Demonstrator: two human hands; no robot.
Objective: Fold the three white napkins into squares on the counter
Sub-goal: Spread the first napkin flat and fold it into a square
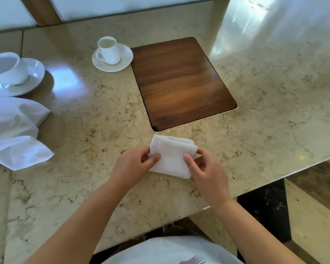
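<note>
A folded white napkin [172,156] lies on the beige marbled table [265,103], close to the near edge and just in front of the dark wooden board [181,80] that sits flush in the tabletop. The napkin is already a small, thick square, slightly turned, with the stacked edges of its layers showing along its far right side. The left hand [135,164] grips the napkin's left edge: the thumb presses on top of the cloth while the other fingers [144,159] curl at the edge, pinching it. The right hand [204,168] does the same on the right side, thumb laid on the top surface and the remaining fingers wrapped around the right edge, so the cloth is pinched between them. Both bare forearms reach in from the bottom of the view over a white shirt. Well apart to the left, at the table's left edge, a loose heap of unfolded white napkins [13,132] lies crumpled; how many pieces of cloth it holds cannot be told. Behind that heap stands a large white cup [7,68] on a saucer [35,73]. A smaller white cup [109,49] stands on its own saucer [124,58], which touches the board's far left corner.
</note>
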